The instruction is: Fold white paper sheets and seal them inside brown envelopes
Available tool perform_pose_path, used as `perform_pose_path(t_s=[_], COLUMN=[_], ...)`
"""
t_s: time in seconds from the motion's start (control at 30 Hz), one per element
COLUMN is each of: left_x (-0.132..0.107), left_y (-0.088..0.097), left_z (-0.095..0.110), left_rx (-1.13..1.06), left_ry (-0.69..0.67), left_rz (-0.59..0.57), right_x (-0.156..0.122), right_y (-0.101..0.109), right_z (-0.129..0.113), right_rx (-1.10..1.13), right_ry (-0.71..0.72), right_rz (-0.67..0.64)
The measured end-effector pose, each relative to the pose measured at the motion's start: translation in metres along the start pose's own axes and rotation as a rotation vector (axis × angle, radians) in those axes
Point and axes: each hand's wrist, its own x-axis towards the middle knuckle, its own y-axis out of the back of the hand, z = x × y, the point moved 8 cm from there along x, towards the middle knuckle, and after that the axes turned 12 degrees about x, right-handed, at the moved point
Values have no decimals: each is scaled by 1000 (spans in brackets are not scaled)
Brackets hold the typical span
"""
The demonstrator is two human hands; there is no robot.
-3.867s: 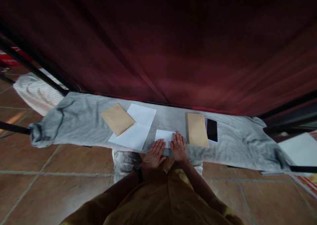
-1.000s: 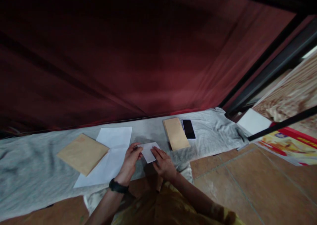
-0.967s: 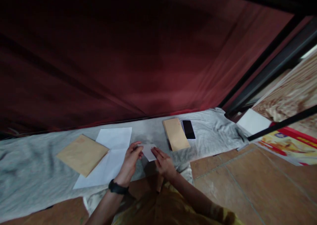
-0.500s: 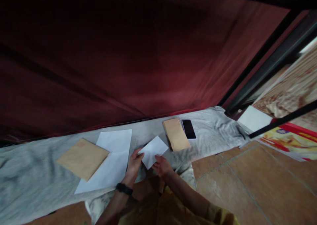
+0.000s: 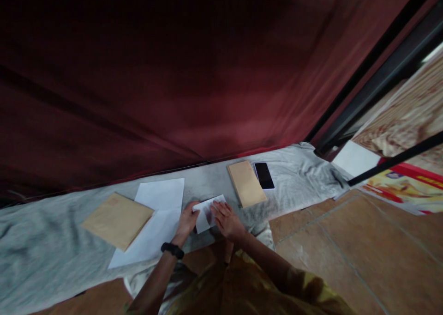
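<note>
A small folded sheet of white paper (image 5: 203, 219) lies between my hands, low over the grey cloth. My left hand (image 5: 187, 221) is closed on its left edge, with a black band on that wrist. Across the paper's right part, the fingers of my right hand (image 5: 229, 221) are stretched out flat, hiding some of it. To the left, a large white sheet (image 5: 166, 195) with a crease rests under a brown envelope (image 5: 117, 219). A stack of brown envelopes (image 5: 246, 183) lies up and right of my right hand.
A phone (image 5: 264, 175) lies beside the envelope stack on the grey cloth (image 5: 297, 176). Behind the cloth rises a dark red fabric wall (image 5: 214, 98). At the right are black metal bars (image 5: 398, 160), a printed red-and-yellow box (image 5: 404, 188) and the tiled floor (image 5: 346, 241).
The white paper has gone from tilted up in both hands to lower and flatter. My right hand has moved from pinching its lower corner to lying flat on top.
</note>
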Motion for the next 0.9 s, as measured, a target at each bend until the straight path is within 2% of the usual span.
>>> perform_pose_path(t_s=[0.13, 0.23, 0.3, 0.37, 0.43, 0.53, 0.67, 0.77, 0.9], left_x=[-11, -30, -48, -61, -68, -71, -73, -76, -85], left_y=[4, 2, -13, -35, -52, -63, -59, -53, -39], left_z=[3, 18, 33, 36, 31, 24, 26, 28, 17], left_rx=[84, 223, 377, 517, 615, 703, 755, 767, 773], left_ry=[-27, -187, -369, -466, -484, -496, -530, -532, -492], left_rz=[81, 254, 329, 319, 307, 297, 289, 294, 332], right_x=[3, 0, 0, 3, 8, 17, 18, 11, 0], right_y=[-14, -20, -21, -20, -20, -21, -23, -18, -10], right_z=[9, 12, 13, 14, 14, 14, 14, 20, 31], right_rx=[-278, -319, -327, -327, -321, -313, -329, -352, -368], right_ry=[15, 8, -10, -30, -43, -27, 13, -31, -82], right_rz=[13, 4, -7, -21, -33, -45, -52, -1, 44])
